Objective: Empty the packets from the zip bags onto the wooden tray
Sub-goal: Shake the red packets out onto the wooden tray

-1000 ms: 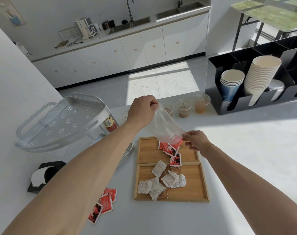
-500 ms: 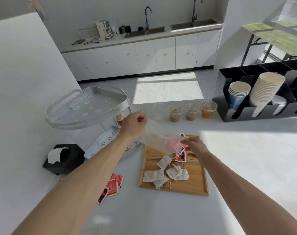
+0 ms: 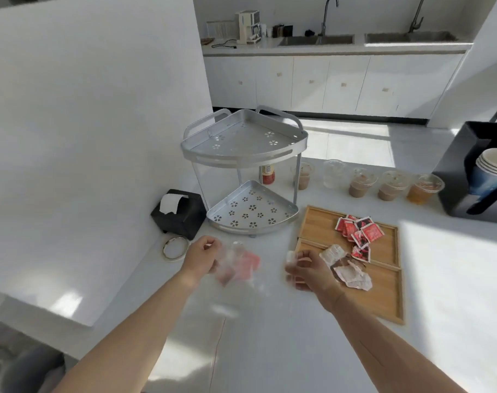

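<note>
Clear plastic, blurry and crinkled, hangs from the left hand (image 3: 203, 258): a see-through zip bag (image 3: 236, 265) pinched in its curled fingers, with red showing through it over the white counter (image 3: 270, 350). The right hand (image 3: 307, 269) is curled around a small clear scrap, but I cannot tell what it is. Just right of that hand, the flat wooden tray (image 3: 383, 293) holds red square packets (image 3: 359, 232) in the far part and white paper packets (image 3: 349, 272) in the near part.
</note>
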